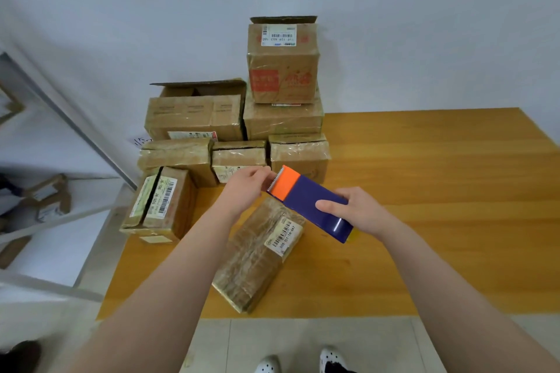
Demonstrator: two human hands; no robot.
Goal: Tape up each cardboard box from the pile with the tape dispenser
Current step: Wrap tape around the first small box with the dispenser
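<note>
Right grip (pixel 357 210) curled round tape dispenser (pixel 312 203), left grip (pixel 247 188) pinching its toothed end, above cardboard box (pixel 257 254)

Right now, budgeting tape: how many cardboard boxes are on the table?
8: flat box nearest, barcode box left, row of three, open box, two stacked behind; others may hide.
</note>
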